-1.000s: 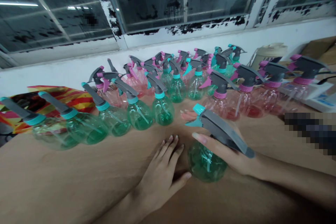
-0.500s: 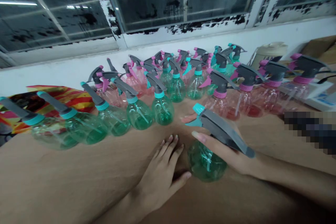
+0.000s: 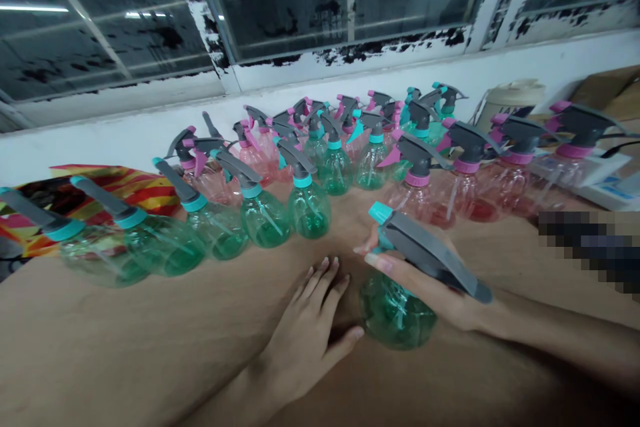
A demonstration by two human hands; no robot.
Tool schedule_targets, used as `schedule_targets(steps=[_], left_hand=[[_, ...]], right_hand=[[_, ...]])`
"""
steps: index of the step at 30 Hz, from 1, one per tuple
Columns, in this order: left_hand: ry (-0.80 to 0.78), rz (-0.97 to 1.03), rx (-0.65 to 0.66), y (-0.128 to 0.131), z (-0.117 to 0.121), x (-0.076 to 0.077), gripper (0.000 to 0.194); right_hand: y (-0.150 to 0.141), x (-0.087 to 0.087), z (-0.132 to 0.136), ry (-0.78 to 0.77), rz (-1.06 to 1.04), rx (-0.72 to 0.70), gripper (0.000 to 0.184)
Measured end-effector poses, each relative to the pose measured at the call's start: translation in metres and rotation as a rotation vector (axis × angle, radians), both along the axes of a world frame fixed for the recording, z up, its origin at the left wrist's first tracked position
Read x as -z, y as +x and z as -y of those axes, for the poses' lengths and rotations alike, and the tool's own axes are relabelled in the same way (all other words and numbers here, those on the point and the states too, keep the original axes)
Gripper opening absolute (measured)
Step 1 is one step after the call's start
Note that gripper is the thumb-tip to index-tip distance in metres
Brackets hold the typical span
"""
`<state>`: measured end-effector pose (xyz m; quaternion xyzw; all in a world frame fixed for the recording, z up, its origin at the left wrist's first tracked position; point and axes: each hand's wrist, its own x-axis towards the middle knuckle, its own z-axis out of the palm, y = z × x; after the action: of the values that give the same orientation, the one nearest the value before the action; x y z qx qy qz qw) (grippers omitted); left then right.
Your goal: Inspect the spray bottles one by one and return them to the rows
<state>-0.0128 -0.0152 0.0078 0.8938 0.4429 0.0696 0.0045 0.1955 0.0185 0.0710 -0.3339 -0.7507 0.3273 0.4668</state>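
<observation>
My right fingers [image 3: 400,271] are wrapped high round this green spray bottle [image 3: 397,320], nozzle [image 3: 380,212] toward 10 o'clock; left fingers [image 3: 324,281] just lie flat, uncurled, bottle at their 3.

bare tabletop [image 3: 150,340] spreads left of the left hand [image 3: 305,330], open up to a row of green bottles [image 3: 267,220]. a gap beside the row's right end leads back to a packed cluster [image 3: 337,170] barring the wall [image 3: 100,140]. at right, a gripped spray bottle [image 3: 397,317], the right hand [image 3: 445,300] and pink bottles [image 3: 465,197] obstruct passage.
</observation>
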Motion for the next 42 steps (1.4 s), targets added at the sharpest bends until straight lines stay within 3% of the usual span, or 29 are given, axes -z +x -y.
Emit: schedule_targets(steps=[8, 14, 22, 26, 31, 35, 42], left_hand=[[0.106, 0.016, 0.011, -0.001, 0.002, 0.004, 0.061], [0.057, 0.021, 0.004, -0.001, 0.002, 0.005, 0.061], [-0.005, -0.003, -0.004, 0.0, 0.002, 0.002, 0.063], [-0.014, -0.021, -0.013, 0.001, 0.001, 0.001, 0.064], [-0.013, -0.018, -0.008, 0.003, 0.0, 0.0, 0.061], [-0.011, 0.0, -0.002, 0.003, 0.001, 0.001, 0.059], [0.015, 0.029, -0.004, 0.003, 0.0, 0.002, 0.06]], right_hand=[[0.003, 0.006, -0.004, 0.07, -0.067, -0.02, 0.041], [0.003, 0.013, -0.008, 0.128, -0.166, -0.034, 0.061], [0.002, 0.018, -0.002, 0.232, -0.277, 0.083, 0.064], [0.012, 0.022, 0.002, 0.273, -0.053, 0.101, 0.066], [0.035, 0.03, 0.025, 0.255, 0.309, 0.248, 0.067], [0.039, 0.031, 0.034, 0.26, 0.44, 0.328, 0.055], [0.017, 0.021, -0.005, 0.195, 0.457, 0.415, 0.048]])
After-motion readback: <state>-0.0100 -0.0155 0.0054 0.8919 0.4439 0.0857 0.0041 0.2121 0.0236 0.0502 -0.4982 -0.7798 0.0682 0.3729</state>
